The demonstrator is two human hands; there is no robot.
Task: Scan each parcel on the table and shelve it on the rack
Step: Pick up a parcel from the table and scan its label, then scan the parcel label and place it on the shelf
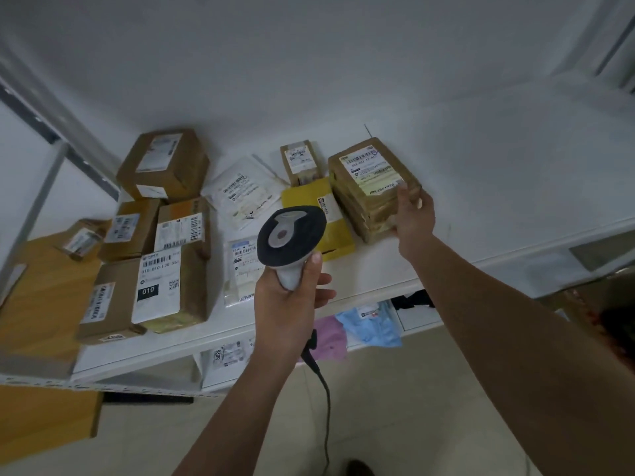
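Note:
My left hand [288, 304] grips the handle of a black and white barcode scanner [290, 237], held upright in front of the white rack shelf [395, 269]. The scanner's black cable [324, 393] hangs down toward the floor. My right hand [412, 214] grips the near right corner of a taped brown cardboard parcel [367, 187] that sits on the shelf at the right, its shipping label facing up. The parcel's left side is next to a yellow padded envelope [326, 218].
Several brown boxes [165, 163] and white mailers [242, 192] cover the shelf's left and middle. A large tan box [41, 297] stands at far left. Bags [371, 324] lie on the lower shelf. A white wall is behind; tiled floor below.

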